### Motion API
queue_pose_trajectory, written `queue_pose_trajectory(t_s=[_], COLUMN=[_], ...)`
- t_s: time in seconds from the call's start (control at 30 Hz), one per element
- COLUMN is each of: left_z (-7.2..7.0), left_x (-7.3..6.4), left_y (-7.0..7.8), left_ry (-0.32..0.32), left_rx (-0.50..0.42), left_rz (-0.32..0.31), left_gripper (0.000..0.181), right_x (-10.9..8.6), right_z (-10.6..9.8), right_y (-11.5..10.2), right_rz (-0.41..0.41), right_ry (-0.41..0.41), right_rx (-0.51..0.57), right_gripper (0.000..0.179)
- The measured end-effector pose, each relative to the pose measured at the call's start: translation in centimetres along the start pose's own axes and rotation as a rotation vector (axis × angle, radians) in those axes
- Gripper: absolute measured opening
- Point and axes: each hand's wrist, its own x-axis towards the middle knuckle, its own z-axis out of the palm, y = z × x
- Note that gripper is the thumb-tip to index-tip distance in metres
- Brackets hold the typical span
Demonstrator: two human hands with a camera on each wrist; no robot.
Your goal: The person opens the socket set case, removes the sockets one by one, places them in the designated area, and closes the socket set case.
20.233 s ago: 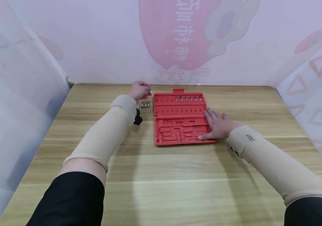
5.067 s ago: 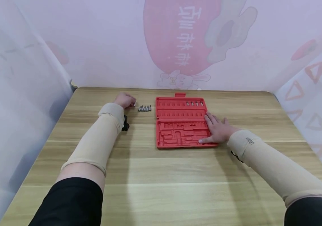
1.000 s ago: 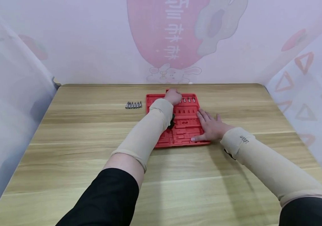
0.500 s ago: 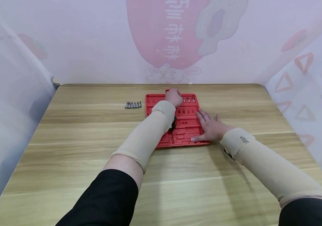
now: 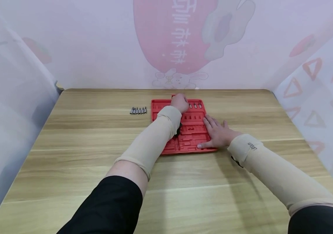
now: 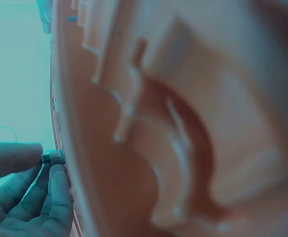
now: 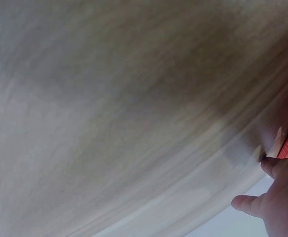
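A red plastic tool case (image 5: 189,150) lies open on the wooden table. My left hand (image 5: 179,103) is over its upper half. In the left wrist view, thumb and fingers pinch a small knurled metal bit (image 6: 55,157) right at the case; the head view hides this grip behind the hand. Just right of that hand, a few more metal bits (image 5: 195,105) sit in the top row of slots. My right hand (image 5: 219,134) rests with spread fingers on the case's right edge, thumb along the lower right corner.
Several metal bits (image 5: 138,110) stand in a tidy row on the table (image 5: 96,130), left of the case. A pale printed curtain (image 5: 102,48) closes off the back and both sides.
Five seconds ago my left hand was at the left end of the bit row, which was one shorter; it has since moved right to the case. My right hand has stayed put.
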Motion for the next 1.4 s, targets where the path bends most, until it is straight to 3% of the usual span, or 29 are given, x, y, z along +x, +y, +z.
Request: queue_pose_trajectory(t_s=[0.2, 0.3, 0.4, 0.63, 0.73, 0.9, 1.1, 1.23, 1.4], left_z=[-0.6, -1.4, -2.3, -4.4, -5.9, -8.9, -11.0, -11.6, -11.9], left_x=[-0.4, -0.7, -1.0, -1.4, -2.0, -3.3, -3.9, -3.5, -1.9], left_y=[-0.2, -0.2, -0.3, -1.3, -1.8, -2.7, -4.4, -5.8, -8.3], left_ry=[0.048, 0.067, 0.071, 0.072, 0.054, 0.055, 0.077, 0.072, 0.077], left_rx=[-0.02, -0.109, -0.273, -0.834, -0.967, -1.019, -0.983, -0.986, -0.977], left_rz=[0.039, 0.055, 0.037, -0.071, -0.108, -0.176, -0.217, -0.218, -0.204], left_gripper=[0.034, 0.024, 0.017, 0.014, 0.008, 0.012, 0.032, 0.039, 0.039], right_x=[0.3, 0.4, 0.4, 0.4, 0.5, 0.7, 0.5, 0.1, 0.0], right_z=[0.0, -0.2, -0.4, -0.4, -0.4, -0.3, -0.5, -0.8, -0.8], right_y=[0.0, 0.0, 0.2, 1.0, 1.3, 1.4, 1.6, 1.4, 1.4], right_rz=[-0.003, -0.001, -0.005, -0.001, 0.011, 0.003, -0.001, -0.003, 0.005], right_ry=[-0.005, -0.009, -0.009, 0.008, 0.003, 0.008, 0.014, 0.022, 0.011], right_rx=[-0.005, -0.012, -0.013, 0.0, -0.011, -0.013, -0.026, -0.035, -0.046], right_gripper=[0.131, 0.13, 0.131, 0.134, 0.133, 0.132, 0.133, 0.131, 0.127])
